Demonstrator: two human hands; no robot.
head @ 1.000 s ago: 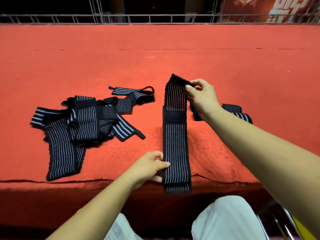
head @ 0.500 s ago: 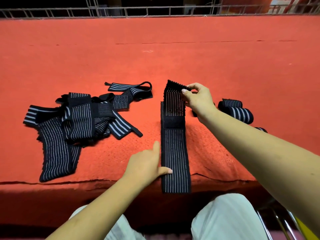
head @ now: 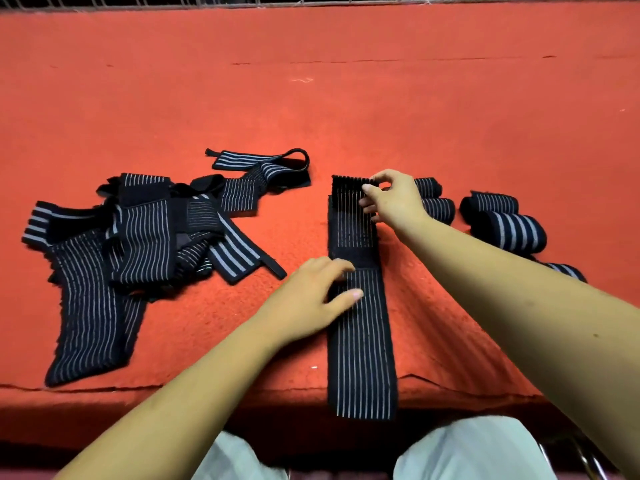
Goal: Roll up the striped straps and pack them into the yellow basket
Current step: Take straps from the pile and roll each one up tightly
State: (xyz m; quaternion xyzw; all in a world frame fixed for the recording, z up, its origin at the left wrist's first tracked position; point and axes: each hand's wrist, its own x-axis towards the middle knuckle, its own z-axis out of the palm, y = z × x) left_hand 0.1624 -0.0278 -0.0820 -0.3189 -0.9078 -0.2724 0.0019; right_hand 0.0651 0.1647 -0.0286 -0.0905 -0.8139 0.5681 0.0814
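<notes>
Striped strap (head: 360, 341) flat on red cloth (head: 311, 109), lengthwise, near end over front edge. R hand (head: 394, 199) pinching far end, lifted, poss. folded back. L hand (head: 311, 296) fingers straight, pressing on mid-strap. Rolled straps (head: 509, 230) just beside, to R; loose pile of straps (head: 138, 237) well apart to L.

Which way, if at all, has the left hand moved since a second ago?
Yes. The left hand has slid forward, away from the table's front edge, up the flat strap toward its black patch.

Head-worn view, downward, close over red table (head: 346, 109)
</notes>
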